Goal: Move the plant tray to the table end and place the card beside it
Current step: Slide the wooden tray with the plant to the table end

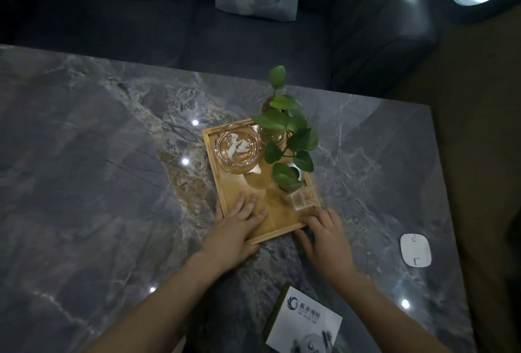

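Both forearms bare, reaching fwd from bottom edge, converging toward centre. Left hand (238,228) palm-down, fingers (248,203) spread flat and pointing fwd, thumb (219,213) splayed out to the left side. Right hand (324,235) also palm-down, fingers (311,218) curled and angled inward to the left. Hands near each other, not touching. Wrists roughly straight. No closed grip on either side.

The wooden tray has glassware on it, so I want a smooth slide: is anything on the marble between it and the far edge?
Nothing visible: the marble table beyond the wooden tray looks bare up to its far edge.
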`<state>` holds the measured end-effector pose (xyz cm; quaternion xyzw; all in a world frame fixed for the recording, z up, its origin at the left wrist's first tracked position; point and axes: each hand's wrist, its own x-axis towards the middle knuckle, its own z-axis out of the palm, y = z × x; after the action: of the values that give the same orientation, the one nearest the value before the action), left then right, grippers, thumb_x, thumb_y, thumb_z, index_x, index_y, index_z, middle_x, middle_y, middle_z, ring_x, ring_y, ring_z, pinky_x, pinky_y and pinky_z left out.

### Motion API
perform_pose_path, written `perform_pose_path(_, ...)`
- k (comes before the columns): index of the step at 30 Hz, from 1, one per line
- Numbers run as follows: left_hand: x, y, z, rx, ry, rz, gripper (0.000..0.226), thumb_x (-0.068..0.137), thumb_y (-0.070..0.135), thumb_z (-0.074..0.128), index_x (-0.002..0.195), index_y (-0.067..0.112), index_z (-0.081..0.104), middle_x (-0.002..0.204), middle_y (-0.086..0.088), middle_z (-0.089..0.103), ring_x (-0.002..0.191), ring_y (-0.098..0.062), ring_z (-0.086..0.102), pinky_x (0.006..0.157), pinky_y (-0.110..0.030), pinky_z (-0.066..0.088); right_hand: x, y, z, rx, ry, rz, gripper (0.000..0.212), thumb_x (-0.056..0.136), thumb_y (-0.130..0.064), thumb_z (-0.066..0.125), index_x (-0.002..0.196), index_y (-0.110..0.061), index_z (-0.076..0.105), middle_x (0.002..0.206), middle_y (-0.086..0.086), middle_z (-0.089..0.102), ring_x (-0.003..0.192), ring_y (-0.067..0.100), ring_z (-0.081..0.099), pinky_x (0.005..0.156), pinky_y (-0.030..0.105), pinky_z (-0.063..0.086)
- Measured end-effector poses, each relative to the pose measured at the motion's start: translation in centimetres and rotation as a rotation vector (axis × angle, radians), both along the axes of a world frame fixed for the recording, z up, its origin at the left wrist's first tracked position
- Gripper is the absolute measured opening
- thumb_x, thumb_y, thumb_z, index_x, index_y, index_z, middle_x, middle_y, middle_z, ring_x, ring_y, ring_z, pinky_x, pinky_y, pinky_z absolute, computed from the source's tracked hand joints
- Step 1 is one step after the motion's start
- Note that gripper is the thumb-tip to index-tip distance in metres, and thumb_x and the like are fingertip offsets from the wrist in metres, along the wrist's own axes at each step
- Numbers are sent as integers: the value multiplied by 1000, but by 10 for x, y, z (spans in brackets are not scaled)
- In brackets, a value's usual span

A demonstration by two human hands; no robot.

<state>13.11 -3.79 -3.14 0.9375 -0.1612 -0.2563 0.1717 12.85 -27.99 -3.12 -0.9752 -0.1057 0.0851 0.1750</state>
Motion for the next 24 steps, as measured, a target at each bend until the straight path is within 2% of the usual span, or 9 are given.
perform_pose_path(5, -1, 12, -3, 9, -12, -59, 75, 88, 51, 53, 152, 39, 16, 163, 6, -12, 147, -19, -21, 115, -69, -6, -9, 6, 2, 12, -15, -13, 25, 89, -37, 62, 102, -17, 69, 102, 1, 63, 105, 24, 50, 93, 37, 46)
perform_pose_path(11, -2, 19, -1, 38, -33, -115, 72, 90, 57, 46, 153, 39, 14, 165, 2, -10, 147, -20, -20, 112, -63, -11, -13, 11, 4, -4, -2, -16, 32, 92, -41, 48, 102, -19, 69, 101, -1, 62, 102, 22, 50, 91, 34, 46)
perform_pose_path(15, -2, 27, -2, 53, -41, -158, 71, 90, 61, 40, 152, 39, 13, 165, 2, -9, 150, -22, -16, 110, -59, -14, -18, 15, 2, -12, 1, -31, 25, 90, -36, 55, 99, -19, 69, 100, 0, 63, 98, 22, 51, 88, 36, 48)
perform_pose_path(19, -1, 36, -2, 16, -61, -179, 70, 90, 58, 45, 152, 39, 17, 164, 4, -7, 150, -23, -13, 111, -64, -12, -23, 22, 3, -20, 4, -36, 26, 90, -38, 54, 98, -19, 70, 101, -2, 64, 97, 21, 51, 84, 36, 48)
perform_pose_path(24, -5, 36, -6, 16, -99, -159, 71, 88, 61, 42, 151, 40, 19, 164, 4, -4, 150, -23, -13, 112, -65, -11, -26, 23, 5, 9, -32, -7, 20, 89, -32, 60, 104, -22, 69, 108, -4, 64, 104, 21, 52, 89, 38, 47)
